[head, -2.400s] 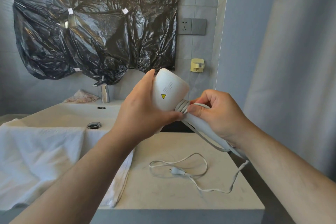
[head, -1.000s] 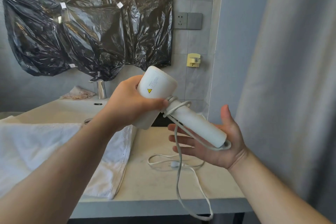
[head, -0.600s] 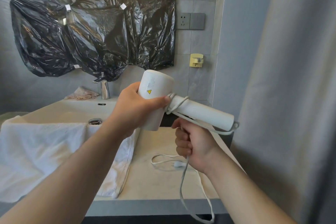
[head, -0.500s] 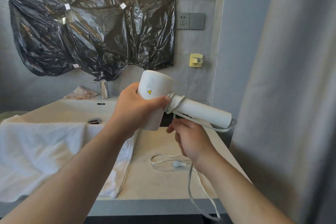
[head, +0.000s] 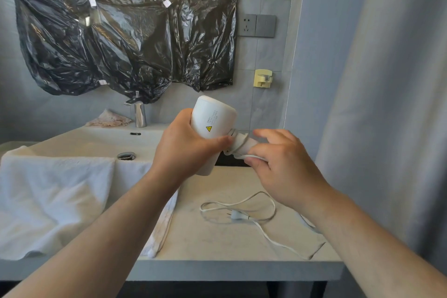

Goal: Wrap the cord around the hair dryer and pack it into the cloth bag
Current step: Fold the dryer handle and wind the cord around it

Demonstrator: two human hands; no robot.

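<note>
Now | left hand (head: 186,152) curled round dryer (head: 212,118) body, held above counter (head: 217,247) | right hand (head: 285,167) pinches cord (head: 236,140) against handle, some turns wound there | slack and plug (head: 238,215) lie on counter | towel (head: 55,201) draped at left.

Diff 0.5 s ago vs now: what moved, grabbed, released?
The right hand rose from under the handle onto it, pinching the cord against the hair dryer. Unchanged: left hand grips the dryer's body, plug lies on the counter.
</note>
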